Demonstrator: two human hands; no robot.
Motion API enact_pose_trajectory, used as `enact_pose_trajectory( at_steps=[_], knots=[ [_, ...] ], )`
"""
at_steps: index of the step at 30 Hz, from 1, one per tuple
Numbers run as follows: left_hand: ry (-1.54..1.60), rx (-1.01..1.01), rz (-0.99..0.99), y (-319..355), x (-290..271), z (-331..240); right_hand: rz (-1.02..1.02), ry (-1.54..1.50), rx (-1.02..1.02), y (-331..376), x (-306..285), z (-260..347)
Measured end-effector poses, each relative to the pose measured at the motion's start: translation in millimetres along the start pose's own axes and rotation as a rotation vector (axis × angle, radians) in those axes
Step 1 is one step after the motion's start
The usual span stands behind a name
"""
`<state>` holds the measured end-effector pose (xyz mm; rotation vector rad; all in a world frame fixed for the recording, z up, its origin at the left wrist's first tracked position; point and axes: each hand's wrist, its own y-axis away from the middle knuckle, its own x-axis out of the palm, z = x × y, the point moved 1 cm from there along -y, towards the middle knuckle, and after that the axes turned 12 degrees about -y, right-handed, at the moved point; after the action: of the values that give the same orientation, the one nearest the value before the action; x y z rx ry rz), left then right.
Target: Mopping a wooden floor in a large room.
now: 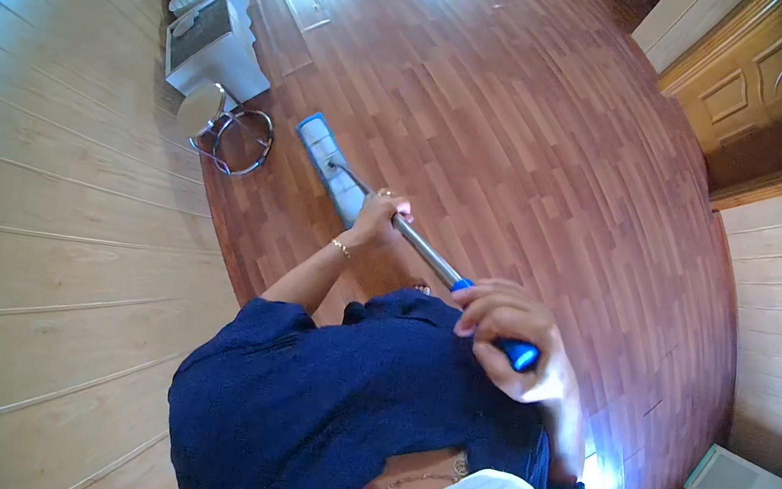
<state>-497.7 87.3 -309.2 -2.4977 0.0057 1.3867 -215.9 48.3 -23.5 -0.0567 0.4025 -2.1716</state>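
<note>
Two hands are closed around one mop [422, 250], the right hand [514, 332] clamped on the blue grip [518, 353] at its upper end and the left hand [378, 219] wrapped about the metal pole [438, 266] lower down. A bracelet [341, 248] circles the left wrist. Past that hand the pole slants to a flat, pale blue mop head [321, 145], which lies on the wood-patterned floor [544, 166] ahead of the person and to the left. Near the mop head stands a stool [201, 110] (round seat, shiny metal ring at its base), with a white cabinet [222, 57] just beyond it. A pale panelled wall [59, 235] runs along the left; far off to the right is a brown wooden door [753, 91].
</note>
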Motion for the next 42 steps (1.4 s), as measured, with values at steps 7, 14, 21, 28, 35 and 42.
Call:
enact_pose_trajectory(
  at_steps=[7, 14, 21, 28, 35, 42],
  knots=[
    [-0.240, -0.534, 0.081, -35.1, 29.3, 40.7, -0.043, 0.227, -0.122, -14.1, 16.6, -87.3],
    [0.028, -0.322, -0.164, 3.9, 37.1, -46.7, -0.060, 0.159, -0.067, 7.1, -5.2, -191.5],
    [0.598, -0.095, -0.178, 8.7, -72.9, -174.0, -0.188, 0.318, -0.079, 18.9, -2.7, -144.5],
    [0.277, 0.312, -0.511, 37.9, -181.8, -284.0, -0.039, 0.275, -0.305, -20.6, 15.4, -7.6],
    [-0.343, 0.093, -0.629, 76.0, -212.3, -308.6, 0.191, 0.128, -0.472, -53.7, 70.7, -69.4],
    [-0.263, -0.017, -0.524, 100.5, -200.7, -300.6, 0.268, 0.328, -0.093, -79.4, 63.4, -260.1]
  ],
)
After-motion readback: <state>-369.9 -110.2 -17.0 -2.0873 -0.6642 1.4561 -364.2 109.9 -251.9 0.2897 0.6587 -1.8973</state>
